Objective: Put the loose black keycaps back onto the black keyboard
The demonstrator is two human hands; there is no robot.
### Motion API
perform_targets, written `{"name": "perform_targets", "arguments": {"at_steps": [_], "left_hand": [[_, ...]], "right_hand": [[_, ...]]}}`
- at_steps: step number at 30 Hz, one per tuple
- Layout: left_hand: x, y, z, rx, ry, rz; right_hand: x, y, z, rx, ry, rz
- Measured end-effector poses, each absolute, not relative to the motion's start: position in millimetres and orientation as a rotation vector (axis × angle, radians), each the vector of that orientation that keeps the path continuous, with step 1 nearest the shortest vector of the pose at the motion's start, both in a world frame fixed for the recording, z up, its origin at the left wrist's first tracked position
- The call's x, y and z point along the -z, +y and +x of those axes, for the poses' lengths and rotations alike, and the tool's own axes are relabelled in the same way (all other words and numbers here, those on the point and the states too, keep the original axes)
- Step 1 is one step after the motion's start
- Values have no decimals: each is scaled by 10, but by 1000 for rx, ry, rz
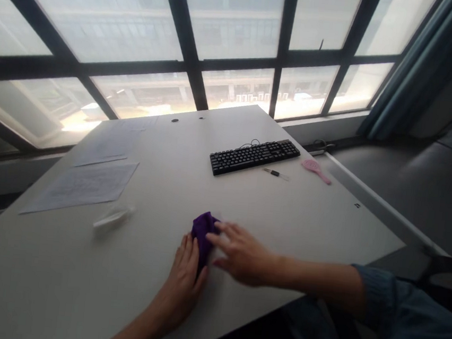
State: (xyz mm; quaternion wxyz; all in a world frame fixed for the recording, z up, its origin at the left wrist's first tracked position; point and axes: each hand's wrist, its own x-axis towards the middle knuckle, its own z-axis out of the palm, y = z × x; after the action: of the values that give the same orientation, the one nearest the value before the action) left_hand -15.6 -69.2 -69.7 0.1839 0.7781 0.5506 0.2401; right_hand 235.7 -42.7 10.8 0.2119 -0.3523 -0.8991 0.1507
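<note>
A folded purple cloth lies bunched on the white table near its front edge. My left hand holds it from the left, the straight fingers pressed along its side and the thumb at its lower end. On the other side, my right hand has its fingers apart, with the fingertips at the cloth's right edge. Motion slightly blurs this hand, so firm contact is hard to judge.
On the white table, a black keyboard lies toward the back right. Near it are a small dark-handled tool and a pink hairbrush. Printed papers and a crumpled clear wrapper lie at left. Windows stand behind.
</note>
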Motion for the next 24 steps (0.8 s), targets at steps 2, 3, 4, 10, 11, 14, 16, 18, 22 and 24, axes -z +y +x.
{"name": "perform_targets", "arguments": {"at_steps": [2,3,4,10,11,14,16,18,22,24], "left_hand": [[807,-980,-212,-729,1447,2029],[838,-1071,-238,-763,1410,1928],[853,-1123,-256,-793,1365,1828],[582,-927,-135,-870,1286,1690],[491,-864,-99,-905,1336,1722],[232,-681,-54,-957,1364,1746],[125,-574,-95,-946,1356,1766],[88,-483,-177,-926,1363,1810],[111,-344,-321,-890,1394,1931],[106,-304,-336,-896,1412,1972]], "right_hand": [[28,-756,2067,-459,-2545,-952],[98,-851,1970,-458,-2526,-995],[162,-904,1906,-441,-2518,-1028],[361,-827,2040,-213,-2507,-1138],[371,-803,2143,-191,-2516,-1149],[372,-711,2678,-150,-2490,-1307],[321,-631,3252,-119,-2344,-1634],[210,-565,3967,-59,-2089,-2010],[-121,-577,5372,131,-1633,-2414],[-248,-611,5771,204,-1440,-2516]]}}
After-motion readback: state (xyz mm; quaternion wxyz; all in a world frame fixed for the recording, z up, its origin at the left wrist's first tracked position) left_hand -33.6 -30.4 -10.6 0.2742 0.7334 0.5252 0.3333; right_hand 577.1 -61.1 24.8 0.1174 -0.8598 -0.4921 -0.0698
